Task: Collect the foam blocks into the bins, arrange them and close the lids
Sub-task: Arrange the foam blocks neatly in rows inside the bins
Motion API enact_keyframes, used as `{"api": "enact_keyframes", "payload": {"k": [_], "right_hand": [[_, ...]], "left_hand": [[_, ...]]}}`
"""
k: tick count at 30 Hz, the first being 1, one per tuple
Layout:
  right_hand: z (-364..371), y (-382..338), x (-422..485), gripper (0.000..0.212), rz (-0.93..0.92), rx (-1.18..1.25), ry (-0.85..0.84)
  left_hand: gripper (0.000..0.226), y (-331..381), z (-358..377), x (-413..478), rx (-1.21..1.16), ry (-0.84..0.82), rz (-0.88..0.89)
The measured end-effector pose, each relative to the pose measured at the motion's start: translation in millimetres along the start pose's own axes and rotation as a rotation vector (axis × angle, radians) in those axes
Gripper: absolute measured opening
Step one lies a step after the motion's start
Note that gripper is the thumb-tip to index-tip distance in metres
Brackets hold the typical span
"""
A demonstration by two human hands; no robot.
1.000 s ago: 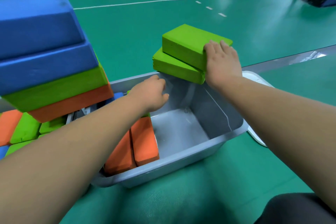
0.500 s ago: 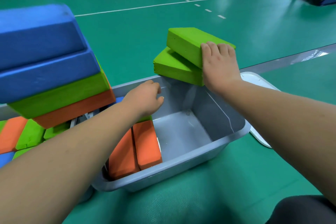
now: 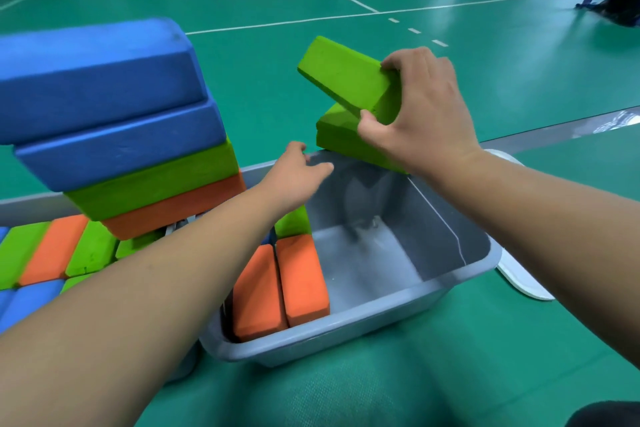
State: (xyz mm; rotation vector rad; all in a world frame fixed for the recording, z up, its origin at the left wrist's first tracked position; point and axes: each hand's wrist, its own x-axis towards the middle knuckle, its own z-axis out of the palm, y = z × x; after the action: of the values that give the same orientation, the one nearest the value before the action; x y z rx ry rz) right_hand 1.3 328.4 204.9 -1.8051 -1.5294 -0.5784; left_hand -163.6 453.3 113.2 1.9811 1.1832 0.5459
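Observation:
My right hand [image 3: 422,114] grips the near end of a green foam block [image 3: 341,78], which is tilted up off a second green block [image 3: 341,135] lying on the far rim of the grey bin [image 3: 346,329]. My left hand [image 3: 294,177] hovers over the bin's far edge, fingers apart and holding nothing. Two orange blocks [image 3: 280,284] stand side by side in the bin's left part, with a green block [image 3: 292,222] behind them. The right part of the bin shows bare floor.
A tall stack of blue, green and orange blocks [image 3: 117,121] rises at the left, over a second bin filled with several blocks [image 3: 52,253]. A white lid [image 3: 519,281] lies on the green floor right of the grey bin. A dark bag [image 3: 623,0] sits far right.
My right hand went from lying flat on the top green block to gripping its end and lifting it up at a tilt. My left hand rose slightly toward the bin's far rim.

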Motion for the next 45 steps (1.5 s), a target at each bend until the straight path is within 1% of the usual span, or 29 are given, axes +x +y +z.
{"api": "enact_keyframes", "payload": {"k": [2,4,7,11,14,15,17,19,20,21,23,25,26,28,30,33,36,38,41,43,45], "right_hand": [[-0.7,-15.0,-0.7,0.055,0.044,0.111,0.011],[-0.6,-27.1,-0.2,0.051,0.052,0.159,0.011],[-1.0,-35.8,2.7,0.043,0.079,0.201,0.015],[-1.4,-39.0,6.6,0.035,0.109,0.241,0.067],[2.2,-39.6,6.0,0.037,0.138,0.219,0.003],[4.9,-38.8,4.5,0.038,0.165,0.203,-0.044],[12.1,-35.1,0.3,0.042,0.249,0.162,-0.148],[23.2,-29.2,-4.7,0.046,0.345,0.108,-0.292],[30.2,-26.4,-9.2,0.049,0.377,0.058,-0.398],[38.0,-23.8,-16.4,0.054,0.398,0.004,-0.515],[55.9,-19.0,-36.6,0.058,0.407,-0.063,-0.730],[72.6,-14.5,-55.3,0.063,0.354,-0.081,-0.898],[78.8,-13.6,-61.6,0.066,0.326,-0.078,-0.969],[84.9,-12.2,-65.4,0.068,0.326,-0.061,-1.086],[89.4,-4.5,-62.9,0.063,0.394,-0.021,-1.149],[93.4,7.8,-61.0,0.051,0.511,0.159,-1.169],[95.3,9.5,-63.2,0.045,0.446,0.246,-1.124],[97.2,8.0,-64.5,0.042,0.394,0.254,-1.085],[104.3,5.5,-66.4,0.041,0.379,0.245,-1.048],[111.7,6.6,-69.1,0.038,0.437,0.313,-1.127],[116.9,5.3,-74.0,0.040,0.486,0.344,-1.293]], "left_hand": [[0.090,1.3,-4.2,4.2,-0.037,0.091,-0.016],[0.106,-1.4,-9.1,3.8,-0.033,0.131,0.024],[0.127,-11.8,-14.1,-1.1,-0.042,0.090,0.080],[0.144,-18.6,-15.2,-2.6,-0.055,0.044,0.104],[0.152,-23.4,-12.2,-3.5,-0.023,0.013,0.119],[0.151,-26.3,-11.0,-3.9,-0.024,-0.029,0.137],[0.141,-34.6,-6.6,-5.0,-0.026,-0.189,0.165],[0.117,-43.9,0.7,-9.0,0.028,-0.379,0.144],[0.103,-47.5,5.1,-12.4,0.098,-0.456,0.129],[0.095,-51.3,8.5,-15.9,0.207,-0.518,0.121],[0.092,-57.9,13.9,-21.4,0.543,-0.627,0.177],[0.097,-60.0,16.6,-26.2,0.890,-0.673,0.293],[0.099,-60.0,15.9,-27.7,0.975,-0.683,0.320],[0.104,-58.2,12.6,-27.9,0.989,-0.690,0.341],[0.114,-56.2,10.0,-26.3,0.934,-0.649,0.318],[0.128,-59.2,5.2,-26.4,0.953,-0.614,0.271],[0.131,-67.5,1.5,-29.6,1.009,-0.591,0.266],[0.131,-70.6,-0.2,-30.9,1.008,-0.577,0.265],[0.132,-73.5,-1.2,-32.6,0.982,-0.576,0.263],[0.132,-75.2,-0.3,-32.0,0.987,-0.582,0.266],[0.132,-75.9,1.3,-30.7,1.002,-0.588,0.261]]}}
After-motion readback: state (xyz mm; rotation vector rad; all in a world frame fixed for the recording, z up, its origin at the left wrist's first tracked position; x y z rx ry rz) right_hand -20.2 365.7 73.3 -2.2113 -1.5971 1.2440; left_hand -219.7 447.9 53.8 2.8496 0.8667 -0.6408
